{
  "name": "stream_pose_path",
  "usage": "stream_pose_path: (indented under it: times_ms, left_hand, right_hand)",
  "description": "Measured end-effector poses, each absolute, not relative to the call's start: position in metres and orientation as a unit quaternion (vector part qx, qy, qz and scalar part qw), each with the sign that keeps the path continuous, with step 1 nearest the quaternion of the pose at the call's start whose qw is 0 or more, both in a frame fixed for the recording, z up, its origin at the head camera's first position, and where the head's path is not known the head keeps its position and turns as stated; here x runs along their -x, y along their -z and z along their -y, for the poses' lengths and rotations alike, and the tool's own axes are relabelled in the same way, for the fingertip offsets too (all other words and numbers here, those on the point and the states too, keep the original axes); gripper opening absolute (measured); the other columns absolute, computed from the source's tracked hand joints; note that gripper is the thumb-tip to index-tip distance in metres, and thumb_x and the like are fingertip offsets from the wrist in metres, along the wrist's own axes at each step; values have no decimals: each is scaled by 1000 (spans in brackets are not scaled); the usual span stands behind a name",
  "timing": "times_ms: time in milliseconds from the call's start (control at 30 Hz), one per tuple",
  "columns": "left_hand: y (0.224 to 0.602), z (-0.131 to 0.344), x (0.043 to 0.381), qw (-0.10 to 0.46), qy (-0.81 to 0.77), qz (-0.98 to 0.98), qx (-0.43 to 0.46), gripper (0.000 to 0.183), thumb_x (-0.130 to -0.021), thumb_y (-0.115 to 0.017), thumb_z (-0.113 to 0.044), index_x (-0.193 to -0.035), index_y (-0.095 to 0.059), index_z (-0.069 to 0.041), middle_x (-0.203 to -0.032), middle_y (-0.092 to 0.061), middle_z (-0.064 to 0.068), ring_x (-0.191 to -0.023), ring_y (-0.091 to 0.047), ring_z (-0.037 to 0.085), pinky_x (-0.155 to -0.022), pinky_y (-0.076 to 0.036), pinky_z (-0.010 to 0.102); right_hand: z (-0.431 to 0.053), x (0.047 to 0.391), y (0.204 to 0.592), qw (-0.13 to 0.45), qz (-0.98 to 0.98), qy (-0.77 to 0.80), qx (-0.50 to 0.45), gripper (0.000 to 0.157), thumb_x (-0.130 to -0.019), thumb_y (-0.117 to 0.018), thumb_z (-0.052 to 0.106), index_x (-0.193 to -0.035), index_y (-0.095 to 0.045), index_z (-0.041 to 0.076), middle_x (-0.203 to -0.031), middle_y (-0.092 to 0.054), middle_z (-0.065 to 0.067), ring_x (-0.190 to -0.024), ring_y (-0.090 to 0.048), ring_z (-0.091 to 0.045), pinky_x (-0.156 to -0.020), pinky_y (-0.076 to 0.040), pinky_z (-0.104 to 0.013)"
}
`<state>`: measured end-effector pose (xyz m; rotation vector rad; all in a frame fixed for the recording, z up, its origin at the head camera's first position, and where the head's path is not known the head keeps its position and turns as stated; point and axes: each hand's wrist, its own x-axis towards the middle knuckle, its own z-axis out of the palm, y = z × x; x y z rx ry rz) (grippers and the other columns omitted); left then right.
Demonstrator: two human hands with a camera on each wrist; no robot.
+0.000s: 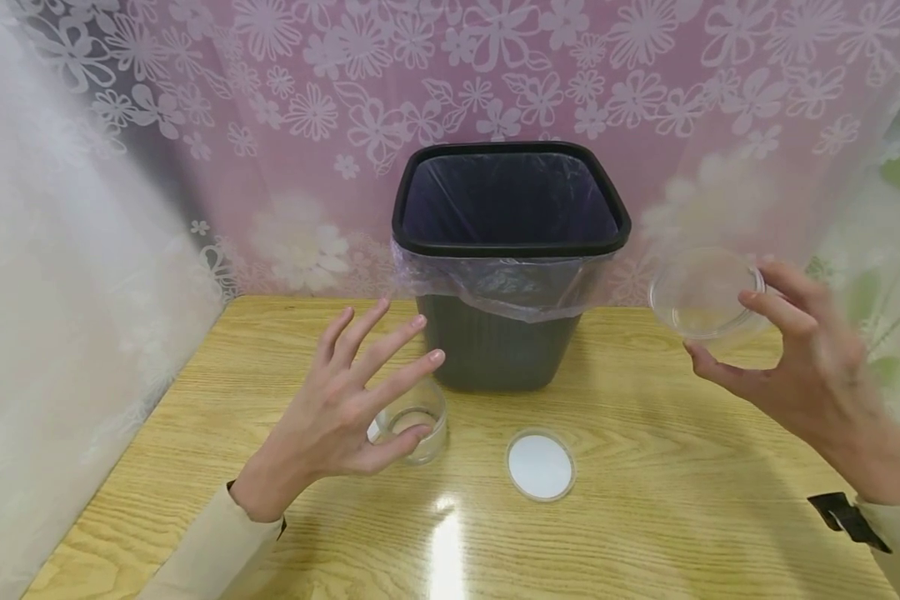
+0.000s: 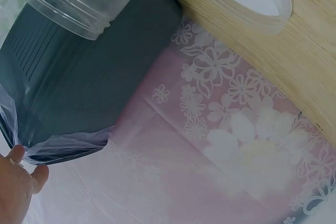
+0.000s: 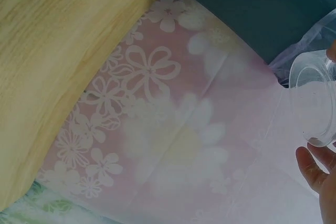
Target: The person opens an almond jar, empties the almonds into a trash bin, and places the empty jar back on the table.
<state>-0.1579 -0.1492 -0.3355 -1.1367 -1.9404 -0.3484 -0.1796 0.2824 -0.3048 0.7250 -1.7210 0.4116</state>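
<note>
My right hand (image 1: pixel 817 350) holds a clear plastic jar (image 1: pixel 701 296) in the air to the right of the bin, gripping it by its side. The same jar (image 3: pixel 312 98) shows at the right edge of the right wrist view. My left hand (image 1: pixel 352 400) hovers over the table with its fingers spread, and its thumb overlaps a second clear jar (image 1: pixel 431 408) standing there. That jar's threaded neck (image 2: pixel 68 14) appears at upper left in the left wrist view. A round white lid with a clear rim (image 1: pixel 540 467) lies between the hands.
A dark bin (image 1: pixel 495 350) with a black rim and a thin purplish liner (image 1: pixel 525 292) stands at the back of the wooden table (image 1: pixel 645 517). A small white edge (image 1: pixel 373 431) peeks out beside the left hand. A pink flowered curtain (image 1: pixel 330 167) hangs behind.
</note>
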Motion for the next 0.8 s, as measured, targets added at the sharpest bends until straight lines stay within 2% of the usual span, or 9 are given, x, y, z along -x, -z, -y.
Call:
stream_pose_path:
  times_ms: [167,433,800]
  left_hand:
    - [338,150,157,416,137,777,452,56,-95,-57,-53,-140,-62,-19,-147,-56,14,-145,-40,47,-112,-31,68]
    - [344,151,155,403,135,784,453,56,-96,-55,-54,-140,-61,-19,-148,-55,14,-145,-39,46,-112,-30,67]
    - [351,154,152,389,138,793,447,57,-97,-52,-55,-141,-60,-20,-150,-54,14,-146,-38,46,-111,-30,69]
  right_hand:
    - [-281,177,308,572,729,-181,-330,60,-95,-57,57,-115,-52,1,-122,-60,-29,-111,-65,-47,-115,-40,-20]
    - [-282,174,317,573,734,-182,-316,63,-94,-56,61,-114,-53,2,-117,-62,-31,-90,-59,-50,-111,-36,-11]
    - [-286,168,334,559,748,-172,-313,65,-94,-55,64,-114,-52,2,-114,-62,-31,-88,-59,-51,-107,-31,-6]
